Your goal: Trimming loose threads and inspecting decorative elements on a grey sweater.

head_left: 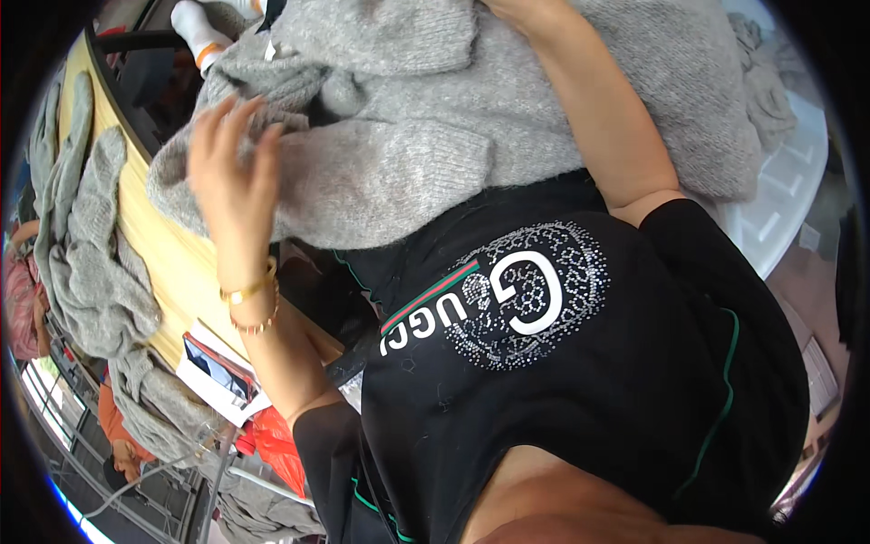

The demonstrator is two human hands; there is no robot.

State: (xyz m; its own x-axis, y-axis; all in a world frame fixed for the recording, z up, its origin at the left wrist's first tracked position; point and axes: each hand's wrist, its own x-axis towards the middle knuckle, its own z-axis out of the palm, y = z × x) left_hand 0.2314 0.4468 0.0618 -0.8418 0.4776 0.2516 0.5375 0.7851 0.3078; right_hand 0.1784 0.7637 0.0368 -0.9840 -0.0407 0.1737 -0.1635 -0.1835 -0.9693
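Note:
A grey knitted sweater is spread over my lap, with its ribbed edges folded on top of one another. My left hand, slightly smeared by motion, is over the left part of the sweater. Its fingers are spread, and I see nothing held in them. At the top edge of the view, my right hand lies by the far part of the sweater. The frame cuts off its fingers, so their grip does not show.
On my left, a wooden table carries grey knitted pieces and a phone on white paper. A red plastic bag sits near it. A translucent bin stands at right. Another person is at lower left.

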